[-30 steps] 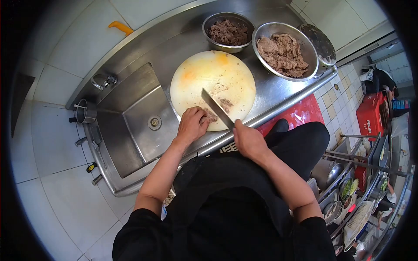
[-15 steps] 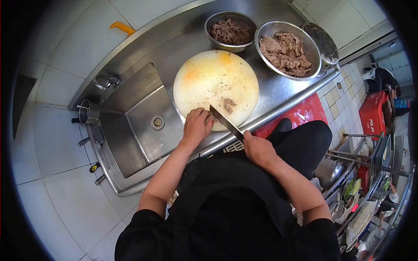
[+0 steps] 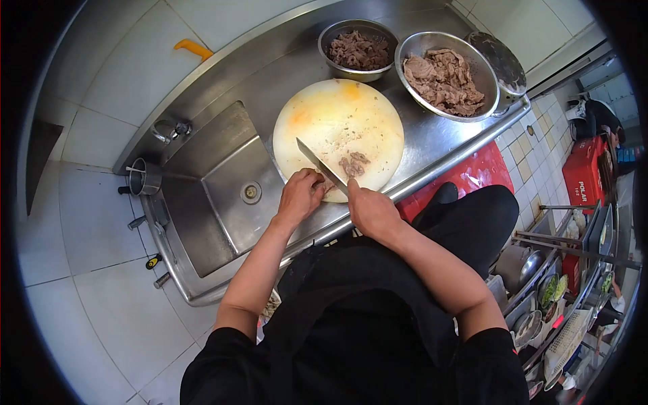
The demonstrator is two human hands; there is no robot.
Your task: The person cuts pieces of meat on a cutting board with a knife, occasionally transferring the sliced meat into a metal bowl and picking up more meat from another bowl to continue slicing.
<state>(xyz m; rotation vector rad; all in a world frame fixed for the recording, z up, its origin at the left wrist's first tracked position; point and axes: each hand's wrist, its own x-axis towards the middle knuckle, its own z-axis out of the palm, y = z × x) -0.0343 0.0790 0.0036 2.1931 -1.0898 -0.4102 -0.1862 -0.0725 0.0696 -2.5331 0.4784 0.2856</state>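
My right hand (image 3: 371, 210) is closed round the handle of a knife (image 3: 320, 163), whose blade slants up and left over the round cutting board (image 3: 307, 111). Fingers curled, my left hand (image 3: 300, 196) rests at the board's near edge, close beside the blade. Under its fingertips lies a piece of meat (image 3: 328, 186), partly hidden by the hand and knife. A small heap of cut meat (image 3: 354, 164) sits on the board just beyond the blade, with scattered crumbs around it.
Beyond the board stand a smaller bowl (image 3: 331, 61) and a larger metal colander (image 3: 487, 77), both holding cooked-looking sliced meat. To the left is a steel sink (image 3: 202, 233) with a tap (image 3: 172, 129). A red crate (image 3: 586, 177) stands at the right, above crowded shelves.
The knife and my right hand have moved left and farther over the board. The cut meat heap beyond the blade looks larger. My left hand has shifted slightly left.
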